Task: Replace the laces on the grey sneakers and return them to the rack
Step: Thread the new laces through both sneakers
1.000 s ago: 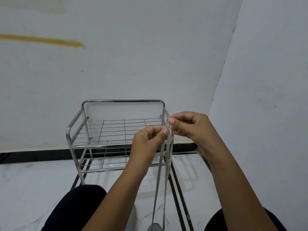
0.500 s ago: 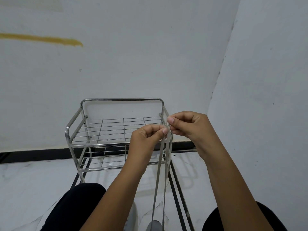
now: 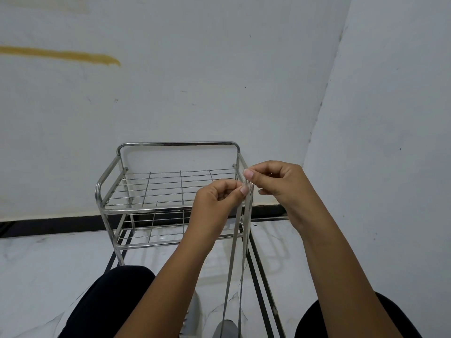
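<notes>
Both hands, left hand (image 3: pixel 214 201) and right hand (image 3: pixel 275 181), pinch the grey lace (image 3: pixel 244 228) ends together, strands hanging below toward the sneaker (image 3: pixel 225 329), so lacing seems unfinished, rack (image 3: pixel 175 144) bare.

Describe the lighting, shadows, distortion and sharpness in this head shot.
Head view: soft, even light on the white walls, no glare; the metal rack throws a faint shadow on the marble floor; wide-angle bend shows in the curved wall corner; the left hand and right hand are sharp, while the grey laces they pinch are thin and slightly soft.
</notes>
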Motion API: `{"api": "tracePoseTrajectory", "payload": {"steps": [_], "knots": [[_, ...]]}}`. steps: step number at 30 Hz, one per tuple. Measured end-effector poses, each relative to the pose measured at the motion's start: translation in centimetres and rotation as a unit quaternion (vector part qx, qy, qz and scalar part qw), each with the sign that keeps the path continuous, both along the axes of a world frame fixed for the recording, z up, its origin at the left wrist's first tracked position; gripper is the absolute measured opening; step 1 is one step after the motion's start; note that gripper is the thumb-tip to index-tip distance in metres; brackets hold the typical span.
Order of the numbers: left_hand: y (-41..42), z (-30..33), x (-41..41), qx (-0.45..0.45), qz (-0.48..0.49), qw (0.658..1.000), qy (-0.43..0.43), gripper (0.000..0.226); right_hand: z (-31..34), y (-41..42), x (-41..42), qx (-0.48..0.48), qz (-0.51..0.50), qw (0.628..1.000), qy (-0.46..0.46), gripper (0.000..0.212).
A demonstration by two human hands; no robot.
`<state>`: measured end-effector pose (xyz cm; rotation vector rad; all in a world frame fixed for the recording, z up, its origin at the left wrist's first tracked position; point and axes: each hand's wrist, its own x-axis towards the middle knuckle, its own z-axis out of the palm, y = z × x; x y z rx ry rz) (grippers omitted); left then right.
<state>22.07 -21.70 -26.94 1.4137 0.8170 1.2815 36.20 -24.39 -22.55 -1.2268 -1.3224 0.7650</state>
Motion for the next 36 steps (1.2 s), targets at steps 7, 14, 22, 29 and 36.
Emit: {"api": "tracePoseTrajectory", "payload": {"steps": [7,14,22,29,36], "knots": [[-0.17,0.03,0.25,0.006,-0.014,1.0,0.014,0.01,0.09,-0.16,-0.23,-0.004,-0.006,0.999,0.031,0.011],[-0.1,0.15,-0.05,-0.014,-0.025,1.0,0.004,0.012,0.16,-0.23,0.42,-0.02,-0.015,1.0,0.019,0.015],[0.06,0.16,-0.08,-0.017,-0.027,0.999,0.012,0.013,0.15,-0.2,0.09,0.004,-0.006,1.0,0.025,0.007],[0.19,0.0,-0.02,-0.02,-0.027,0.999,0.0,0.012,0.05,-0.12,0.17,0.006,-0.027,0.999,0.04,0.018],[0.37,-0.01,-0.12,-0.011,-0.025,1.0,0.015,0.014,-0.03,-0.23,0.17,0.002,0.006,1.0,0.011,0.011]]}}
